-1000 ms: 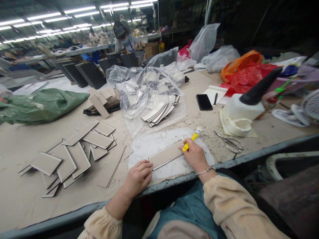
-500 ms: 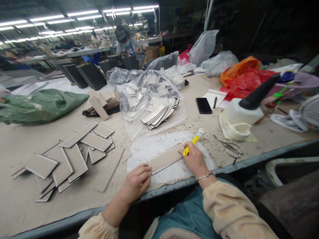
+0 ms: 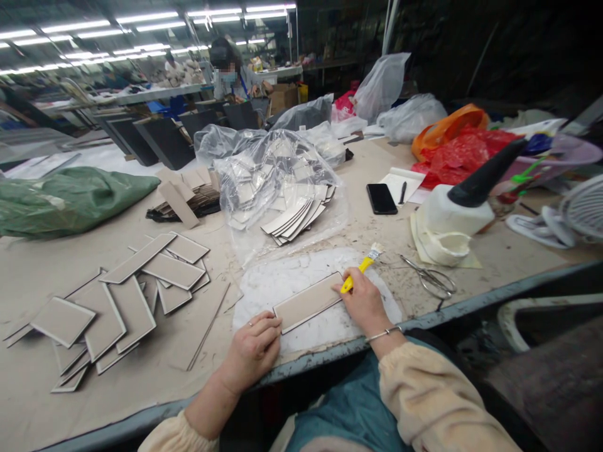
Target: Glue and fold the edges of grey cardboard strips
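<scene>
A flat beige rectangular panel (image 3: 308,301) with dark edges lies on a white, stained sheet (image 3: 257,282) near the table's front edge. My left hand (image 3: 257,345) has its fingers curled together on the panel's left end. In my right hand (image 3: 365,301) is a yellow-handled paintbrush (image 3: 360,274), its pale bristles pointing up and away from the panel. The fingertips of that hand also touch the panel's right end. To the left, several similar panels (image 3: 134,311) are spread in an overlapping heap.
Scissors (image 3: 431,279) and a white plastic container (image 3: 452,220) with a black cone stand right. A phone (image 3: 381,199) lies farther back. Behind the sheet is a clear bag (image 3: 277,182) of panels; a green bag (image 3: 80,194) is far left. A co-worker (image 3: 228,72) is in the background.
The view has shifted slightly, so the things on the table appear a little farther left. Both hands keep the same hold on the panel and paintbrush.
</scene>
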Available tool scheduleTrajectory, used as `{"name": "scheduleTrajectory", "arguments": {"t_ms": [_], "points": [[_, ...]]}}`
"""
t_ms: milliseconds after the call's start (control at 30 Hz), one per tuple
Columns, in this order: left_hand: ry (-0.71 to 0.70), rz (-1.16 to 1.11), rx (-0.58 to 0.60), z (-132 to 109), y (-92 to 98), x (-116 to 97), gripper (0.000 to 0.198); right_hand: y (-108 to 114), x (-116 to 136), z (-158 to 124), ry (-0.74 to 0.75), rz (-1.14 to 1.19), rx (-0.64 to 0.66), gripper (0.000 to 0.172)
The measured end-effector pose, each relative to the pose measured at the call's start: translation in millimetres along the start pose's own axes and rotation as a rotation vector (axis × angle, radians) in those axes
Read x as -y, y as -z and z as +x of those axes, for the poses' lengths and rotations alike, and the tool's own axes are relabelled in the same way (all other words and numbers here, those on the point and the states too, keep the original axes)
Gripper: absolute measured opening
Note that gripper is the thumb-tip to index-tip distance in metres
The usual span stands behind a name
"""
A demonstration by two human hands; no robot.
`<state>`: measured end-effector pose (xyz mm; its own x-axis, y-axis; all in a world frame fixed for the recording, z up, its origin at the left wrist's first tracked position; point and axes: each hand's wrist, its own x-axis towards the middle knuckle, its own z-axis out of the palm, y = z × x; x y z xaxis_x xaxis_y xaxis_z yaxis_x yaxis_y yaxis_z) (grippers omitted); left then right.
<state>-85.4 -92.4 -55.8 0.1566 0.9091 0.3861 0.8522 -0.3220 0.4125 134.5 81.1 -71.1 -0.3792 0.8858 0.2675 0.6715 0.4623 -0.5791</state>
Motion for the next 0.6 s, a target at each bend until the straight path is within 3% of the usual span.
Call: {"name": "scheduleTrajectory", "arguments": {"t_ms": [200, 300, 400, 500, 600], "points": [[0.023, 0.007, 0.023, 6, 3.5, -7, 0.015, 4, 1, 1, 0.082, -0.160, -0.076, 0.014], [0.012, 0.045, 0.034, 4, 1.8, -6, 0.024, 5, 12, -5, 0.196, -0.103, -0.060, 0.009], [-0.026, 0.080, 0.025, 2, -1.2, -1, 0.032, 0, 28, -17, 0.396, 0.084, 0.066, 0.011], [-0.061, 0.099, 0.008, 2, -3.4, 2, 0.031, -6, 42, -29, 0.600, 0.154, 0.262, 0.027], [-0.070, 0.114, 0.004, 3, -4.4, 1, 0.030, -10, 46, -35, 0.633, 0.110, 0.351, 0.040]]}}
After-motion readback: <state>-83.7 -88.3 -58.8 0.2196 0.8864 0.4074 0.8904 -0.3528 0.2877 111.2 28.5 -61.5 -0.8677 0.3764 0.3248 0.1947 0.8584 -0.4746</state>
